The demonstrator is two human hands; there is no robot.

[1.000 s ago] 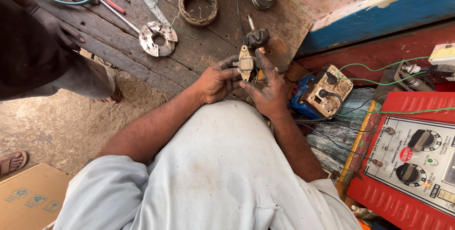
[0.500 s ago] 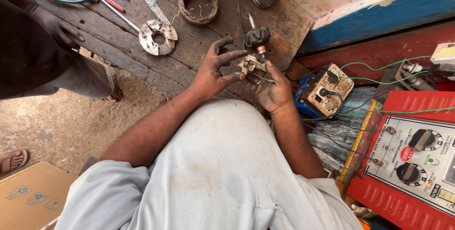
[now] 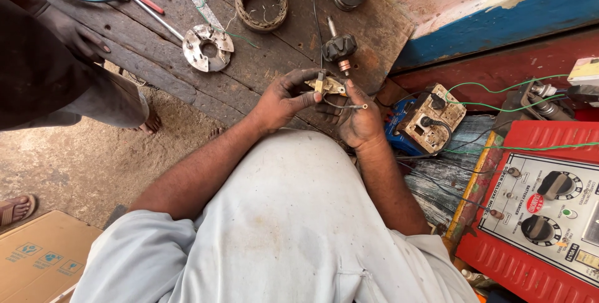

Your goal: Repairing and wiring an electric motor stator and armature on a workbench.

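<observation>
I hold a small brass-coloured metal part with a thin wire lead (image 3: 326, 85) up in front of me, between both hands, over the near edge of the dark, worn wooden workbench (image 3: 262, 72). My left hand (image 3: 284, 100) has its fingers curled and closed onto the part's left end, thumb and fingertips pinching it. My right hand (image 3: 359, 119) sits just beside it, to the right and slightly nearer me, fingers bent around the part's right side, the thin wire running across them with its tip at my fingertips. The two hands nearly touch.

Just beyond the part, on the bench, lies a dark rotor with a copper-coloured end on a steel shaft (image 3: 339, 48). Farther left on the bench lie a round silvery metal end plate with a central hole (image 3: 208, 47) and a rusty ring-shaped winding core (image 3: 261, 2). To my right sits a beige box with wires on a blue base (image 3: 430, 122), and nearer me a red battery charger with black knobs (image 3: 543, 209). Another person's hand (image 3: 75, 31) rests at the bench's left end.
</observation>
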